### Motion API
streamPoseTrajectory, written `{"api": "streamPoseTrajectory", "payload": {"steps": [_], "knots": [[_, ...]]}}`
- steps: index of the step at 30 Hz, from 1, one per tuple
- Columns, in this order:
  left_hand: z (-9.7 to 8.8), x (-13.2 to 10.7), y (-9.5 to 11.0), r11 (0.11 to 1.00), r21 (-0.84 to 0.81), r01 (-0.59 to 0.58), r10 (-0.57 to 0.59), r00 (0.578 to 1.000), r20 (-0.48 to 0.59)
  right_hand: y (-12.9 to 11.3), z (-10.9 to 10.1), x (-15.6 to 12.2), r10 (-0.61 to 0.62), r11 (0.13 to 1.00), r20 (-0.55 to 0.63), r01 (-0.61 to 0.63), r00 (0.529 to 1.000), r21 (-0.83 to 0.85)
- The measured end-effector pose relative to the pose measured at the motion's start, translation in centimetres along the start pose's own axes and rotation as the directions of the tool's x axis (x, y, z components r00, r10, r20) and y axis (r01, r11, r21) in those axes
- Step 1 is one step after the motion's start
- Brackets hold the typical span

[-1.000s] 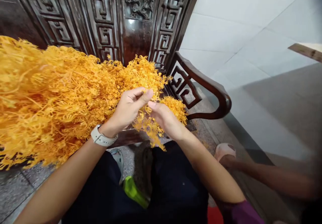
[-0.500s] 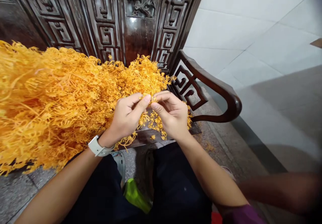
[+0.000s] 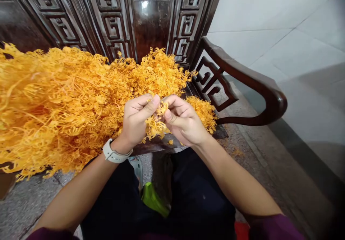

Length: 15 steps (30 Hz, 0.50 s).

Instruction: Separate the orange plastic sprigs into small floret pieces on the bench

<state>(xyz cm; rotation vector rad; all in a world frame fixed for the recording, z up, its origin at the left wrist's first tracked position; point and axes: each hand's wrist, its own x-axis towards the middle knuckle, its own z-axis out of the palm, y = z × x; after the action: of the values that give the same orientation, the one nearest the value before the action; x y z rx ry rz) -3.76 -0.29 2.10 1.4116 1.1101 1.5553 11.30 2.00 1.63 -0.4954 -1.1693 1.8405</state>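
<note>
Fingers [image 3: 175, 100] nearly closed, our left hand [image 3: 134, 119] and right hand [image 3: 189, 125] pinch a yellow sprig [image 3: 162, 108] beside the heap [image 3: 81, 99], presumably steadying it.

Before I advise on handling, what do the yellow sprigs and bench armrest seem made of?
Yellow sprigs: probably flexible plastic, mostly matte, given the even colour and thin curled tips. Bench armrest: likely wood, dark and varnished, given its brown tone and glossy highlights.
</note>
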Motion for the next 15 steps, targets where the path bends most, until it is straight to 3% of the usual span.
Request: {"api": "streamPoseTrajectory", "payload": {"steps": [6,9,11,13,15], "knots": [[-0.3,0.5,-0.5,0.996,-0.08,0.034,-0.031,0.999,0.041,-0.3,-0.2,-0.3,-0.009,0.999,0.023,0.01,1.0,-0.053],[-2.4,2.7,-1.1,0.958,-0.277,0.076,-0.119,0.983,-0.14,-0.6,0.5,-1.7,-0.02,0.999,0.153,0.026,0.988,-0.035],[-4.0,4.1,-1.3,0.952,-0.302,0.054,-0.129,0.964,-0.234,-1.0,0.8,-2.4,-0.011,0.995,0.185,0.028,0.983,-0.093],[-4.8,4.6,-1.5,0.966,-0.251,0.067,-0.124,0.968,-0.219,-1.6,0.1,-2.3,-0.016,0.98,0.144,0.044,0.99,-0.193],[-4.3,4.3,-1.5,0.974,-0.206,0.092,-0.129,0.977,-0.172,-2.1,-2.0,-1.2,-0.033,0.945,0.089,0.06,0.996,-0.322]]}}
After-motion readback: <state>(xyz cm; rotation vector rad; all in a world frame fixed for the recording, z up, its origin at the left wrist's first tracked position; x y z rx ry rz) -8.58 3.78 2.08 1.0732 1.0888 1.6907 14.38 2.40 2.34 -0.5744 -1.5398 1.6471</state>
